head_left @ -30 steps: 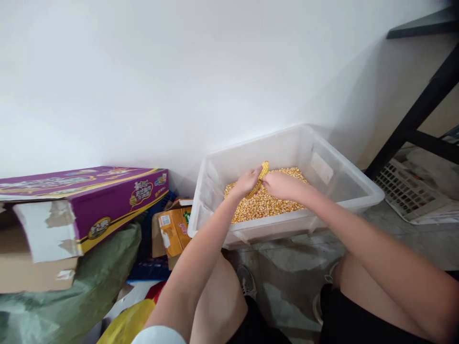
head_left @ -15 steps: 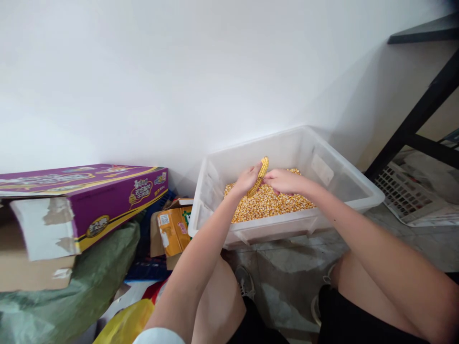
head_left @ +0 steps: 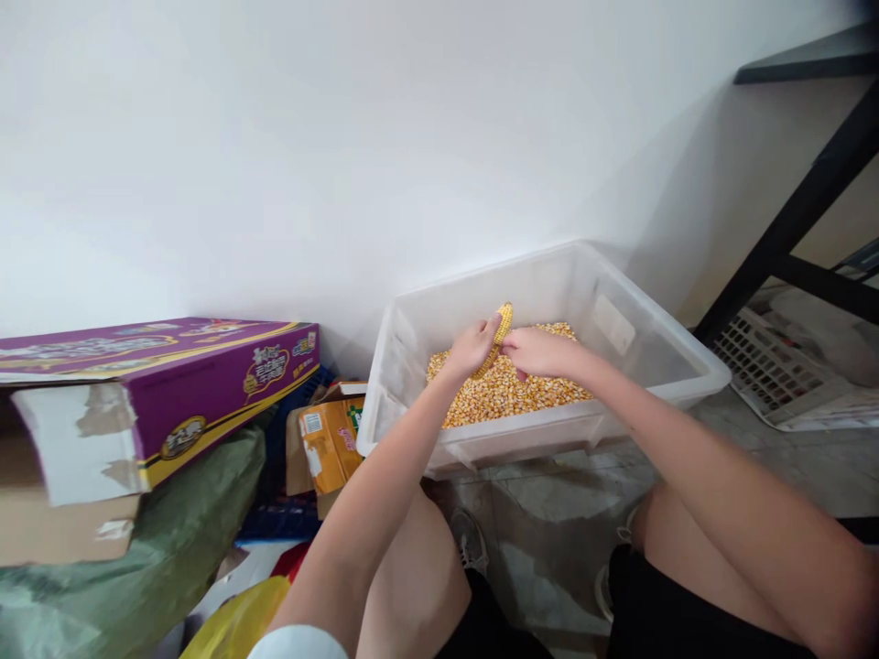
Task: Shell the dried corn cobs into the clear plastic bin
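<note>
An ear of corn [head_left: 504,320], its yellow kernels in rows, is held tilted in my left hand [head_left: 473,346]. The fingers of that hand wrap around its left side. My right hand [head_left: 541,351] is closed, with its thumb and fingertips pressed against the right side of the ear; its lower fingers are partly hidden. Both hands are over a translucent white plastic bin [head_left: 652,389]. Loose corn kernels [head_left: 508,400] cover the bottom of this bin in a thick layer.
To the left, a purple carton [head_left: 226,384] lies on a green sack [head_left: 199,499]. An orange box [head_left: 333,444] stands against the bin's left side. At the right are a black metal frame [head_left: 769,229] and a white basket [head_left: 762,366]. A white wall [head_left: 343,156] rises behind.
My right hand has shifted slightly left and down along the ear, its fingers curling closer. My left hand keeps its hold. The view has moved a little.
</note>
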Demonstrator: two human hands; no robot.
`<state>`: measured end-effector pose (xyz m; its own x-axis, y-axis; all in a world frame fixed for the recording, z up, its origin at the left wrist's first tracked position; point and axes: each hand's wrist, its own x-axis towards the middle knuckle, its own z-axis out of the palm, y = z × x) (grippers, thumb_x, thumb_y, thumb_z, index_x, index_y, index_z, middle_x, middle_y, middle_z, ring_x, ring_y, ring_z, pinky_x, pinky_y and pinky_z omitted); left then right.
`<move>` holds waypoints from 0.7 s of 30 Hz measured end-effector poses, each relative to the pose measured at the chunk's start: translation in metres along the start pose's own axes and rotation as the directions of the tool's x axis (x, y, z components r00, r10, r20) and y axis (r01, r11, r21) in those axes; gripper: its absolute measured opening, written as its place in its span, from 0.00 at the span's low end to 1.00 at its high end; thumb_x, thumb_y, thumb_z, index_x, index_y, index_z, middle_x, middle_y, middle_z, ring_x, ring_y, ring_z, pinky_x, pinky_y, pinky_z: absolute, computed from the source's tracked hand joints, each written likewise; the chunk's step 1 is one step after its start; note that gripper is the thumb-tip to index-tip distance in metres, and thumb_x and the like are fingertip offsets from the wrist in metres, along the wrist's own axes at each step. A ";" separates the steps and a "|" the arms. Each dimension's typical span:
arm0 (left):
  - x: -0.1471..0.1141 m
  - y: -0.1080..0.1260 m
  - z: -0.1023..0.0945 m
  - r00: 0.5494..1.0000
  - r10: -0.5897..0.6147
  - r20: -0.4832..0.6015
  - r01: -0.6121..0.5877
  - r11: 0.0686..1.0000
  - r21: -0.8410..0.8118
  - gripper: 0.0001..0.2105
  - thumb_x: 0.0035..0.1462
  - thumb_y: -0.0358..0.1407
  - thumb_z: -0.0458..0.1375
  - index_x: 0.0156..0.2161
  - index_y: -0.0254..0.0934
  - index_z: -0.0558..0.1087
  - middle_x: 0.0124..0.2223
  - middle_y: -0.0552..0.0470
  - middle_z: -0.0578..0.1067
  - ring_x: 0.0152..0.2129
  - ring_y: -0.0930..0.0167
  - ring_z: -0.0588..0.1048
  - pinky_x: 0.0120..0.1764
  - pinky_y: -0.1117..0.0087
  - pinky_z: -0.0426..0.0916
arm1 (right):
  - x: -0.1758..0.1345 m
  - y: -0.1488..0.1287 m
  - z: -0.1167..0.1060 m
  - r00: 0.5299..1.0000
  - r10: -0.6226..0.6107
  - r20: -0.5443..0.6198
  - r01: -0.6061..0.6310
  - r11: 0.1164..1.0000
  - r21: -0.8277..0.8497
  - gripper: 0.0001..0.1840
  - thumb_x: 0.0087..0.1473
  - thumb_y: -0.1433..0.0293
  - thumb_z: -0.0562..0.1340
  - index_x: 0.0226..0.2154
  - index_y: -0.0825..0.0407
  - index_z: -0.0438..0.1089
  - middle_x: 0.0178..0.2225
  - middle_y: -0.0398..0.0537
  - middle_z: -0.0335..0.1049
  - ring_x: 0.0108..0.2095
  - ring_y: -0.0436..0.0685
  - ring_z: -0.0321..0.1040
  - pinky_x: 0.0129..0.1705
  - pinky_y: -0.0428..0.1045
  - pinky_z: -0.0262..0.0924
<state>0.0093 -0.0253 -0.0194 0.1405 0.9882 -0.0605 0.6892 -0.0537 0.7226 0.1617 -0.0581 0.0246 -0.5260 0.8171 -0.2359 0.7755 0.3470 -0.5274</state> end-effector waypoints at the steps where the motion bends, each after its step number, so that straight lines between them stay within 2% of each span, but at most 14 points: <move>1: 0.001 -0.001 0.001 1.000 0.002 -0.013 -0.001 0.999 0.044 0.32 0.58 0.62 0.36 0.30 0.35 0.68 0.28 0.47 0.75 0.26 0.69 0.74 0.32 0.71 0.66 | 0.001 -0.001 0.001 1.000 0.003 -0.029 -0.005 0.998 -0.068 0.15 0.56 0.74 0.52 0.36 0.58 0.73 0.32 0.57 0.76 0.29 0.55 0.70 0.30 0.47 0.56; 3: 0.001 -0.001 0.003 0.999 0.002 -0.047 0.005 0.990 0.138 0.32 0.59 0.61 0.35 0.30 0.36 0.68 0.31 0.45 0.75 0.29 0.67 0.75 0.34 0.70 0.66 | 0.001 -0.003 0.004 0.997 0.012 -0.078 -0.026 0.983 -0.180 0.15 0.55 0.75 0.52 0.36 0.59 0.74 0.36 0.62 0.76 0.36 0.60 0.71 0.34 0.48 0.58; 5: 0.002 -0.001 0.005 0.996 0.001 -0.084 0.018 0.976 0.219 0.32 0.59 0.60 0.33 0.30 0.36 0.68 0.33 0.44 0.76 0.33 0.65 0.75 0.36 0.69 0.65 | 0.002 -0.004 0.004 0.996 0.014 -0.093 -0.035 0.974 -0.226 0.15 0.53 0.75 0.53 0.38 0.60 0.74 0.39 0.64 0.75 0.38 0.62 0.71 0.34 0.49 0.58; 9: -0.001 0.002 0.007 0.996 -0.001 -0.091 0.028 0.954 0.299 0.33 0.59 0.61 0.32 0.33 0.36 0.70 0.36 0.42 0.77 0.35 0.63 0.75 0.38 0.67 0.64 | 0.000 -0.003 -0.003 1.000 0.009 0.018 -0.006 0.989 -0.151 0.14 0.54 0.75 0.52 0.36 0.60 0.73 0.33 0.61 0.75 0.28 0.56 0.70 0.27 0.47 0.55; 14: -0.004 0.003 0.007 0.996 -0.022 -0.091 0.054 0.930 0.364 0.36 0.57 0.63 0.32 0.35 0.36 0.71 0.37 0.40 0.77 0.36 0.61 0.75 0.37 0.67 0.63 | 0.004 0.005 -0.004 0.994 0.011 0.106 -0.008 1.000 -0.029 0.15 0.56 0.74 0.51 0.40 0.61 0.72 0.28 0.56 0.74 0.14 0.49 0.59 0.19 0.47 0.51; 18: -0.005 0.003 0.007 0.995 -0.048 -0.090 0.081 0.904 0.420 0.36 0.55 0.65 0.35 0.39 0.36 0.72 0.39 0.40 0.77 0.37 0.59 0.75 0.36 0.67 0.63 | 0.010 0.011 0.000 0.984 0.028 0.177 -0.040 0.997 0.062 0.18 0.57 0.73 0.51 0.44 0.61 0.71 0.31 0.56 0.74 0.12 0.47 0.55 0.17 0.47 0.51; 21: -0.007 0.005 0.007 0.996 -0.053 -0.065 0.077 0.891 0.447 0.36 0.55 0.64 0.35 0.42 0.36 0.72 0.41 0.40 0.78 0.38 0.59 0.75 0.36 0.66 0.63 | 0.008 0.007 0.000 0.983 0.054 0.174 -0.059 0.998 0.027 0.18 0.55 0.73 0.52 0.45 0.62 0.71 0.30 0.58 0.74 0.12 0.48 0.56 0.18 0.48 0.52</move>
<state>0.0168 -0.0336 -0.0206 0.0569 0.9969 -0.0538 0.9429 -0.0360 0.3311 0.1628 -0.0488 0.0185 -0.5365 0.7418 -0.4023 0.7955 0.2855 -0.5345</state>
